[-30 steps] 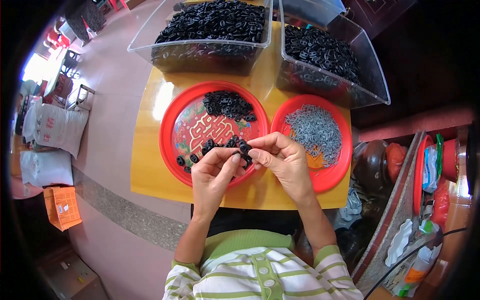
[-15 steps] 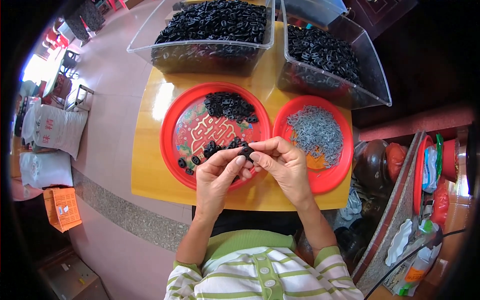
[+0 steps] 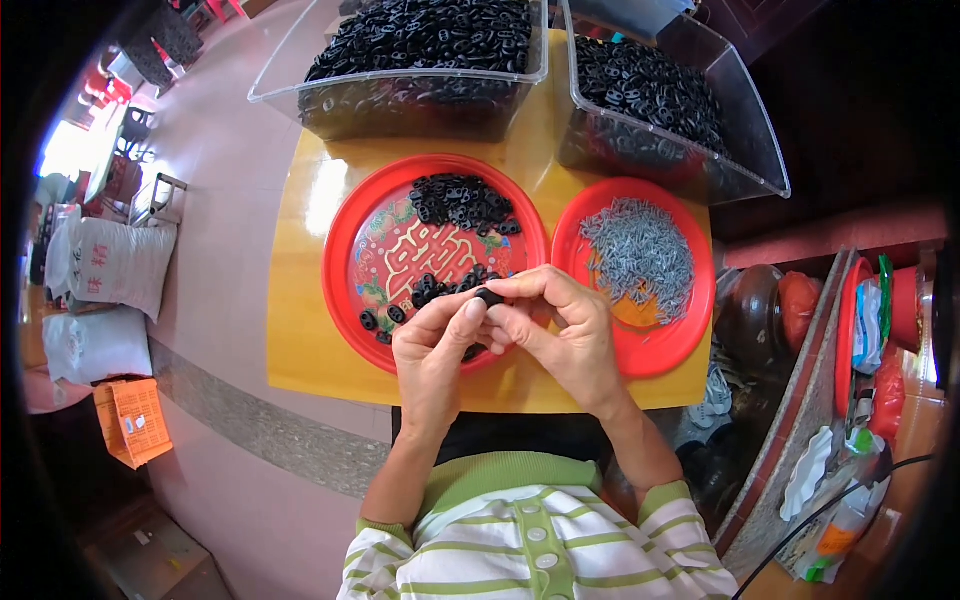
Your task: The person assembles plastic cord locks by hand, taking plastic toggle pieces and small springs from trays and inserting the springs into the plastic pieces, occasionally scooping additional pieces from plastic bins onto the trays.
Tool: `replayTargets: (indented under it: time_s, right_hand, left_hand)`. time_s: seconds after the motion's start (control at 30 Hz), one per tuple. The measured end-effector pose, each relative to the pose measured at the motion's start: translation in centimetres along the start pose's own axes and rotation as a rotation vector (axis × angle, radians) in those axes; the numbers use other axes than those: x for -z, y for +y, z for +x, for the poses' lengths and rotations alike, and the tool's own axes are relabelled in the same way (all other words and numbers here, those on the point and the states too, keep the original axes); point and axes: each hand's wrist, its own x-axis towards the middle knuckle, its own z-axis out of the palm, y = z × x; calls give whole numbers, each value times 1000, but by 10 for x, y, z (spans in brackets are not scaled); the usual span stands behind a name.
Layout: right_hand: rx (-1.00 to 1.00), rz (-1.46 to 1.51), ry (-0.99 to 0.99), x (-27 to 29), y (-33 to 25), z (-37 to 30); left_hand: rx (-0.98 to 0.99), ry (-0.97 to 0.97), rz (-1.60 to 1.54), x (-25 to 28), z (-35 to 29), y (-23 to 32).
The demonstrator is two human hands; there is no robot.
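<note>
My left hand and my right hand meet over the near right rim of a red patterned tray. Between their thumbs and fingertips they pinch one small black plastic piece, mostly covered by the fingers. On the tray lie a far heap of black two-holed pieces and a nearer cluster of them, partly behind my hands. To the right, a smaller red tray bears a pile of small grey metal screws. Whether a screw is in my fingers I cannot make out.
Two clear plastic bins stand at the back of the yellow table, the left bin and the right bin both full of black pieces. White sacks and an orange box are at the left. Jars stand right of the table.
Both hands stay together at the same spot. The black piece has turned in the fingertips, and the fingers now cover more of it. The whole view has shifted slightly.
</note>
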Motion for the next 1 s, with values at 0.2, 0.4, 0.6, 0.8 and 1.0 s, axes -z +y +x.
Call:
replayTargets:
  time_s: [0.2, 0.4, 0.6, 0.8, 1.0]
  right_hand:
    - [190, -290, 32, -3, 0, 3]
    - [288, -350, 23, 1, 0, 2]
    - [334, -359, 22, 7, -1, 6]
    - [157, -133, -48, 15, -7, 5]
    - [86, 2, -80, 19, 2, 3]
  left_hand:
    - [67, 105, -215, -2, -4, -2]
    - [65, 87, -315, -8, -5, 0]
    - [98, 38, -295, -9, -6, 0]
    - [-200, 68, 71, -15, -7, -3]
    - [-326, -31, 168, -11, -2, -7]
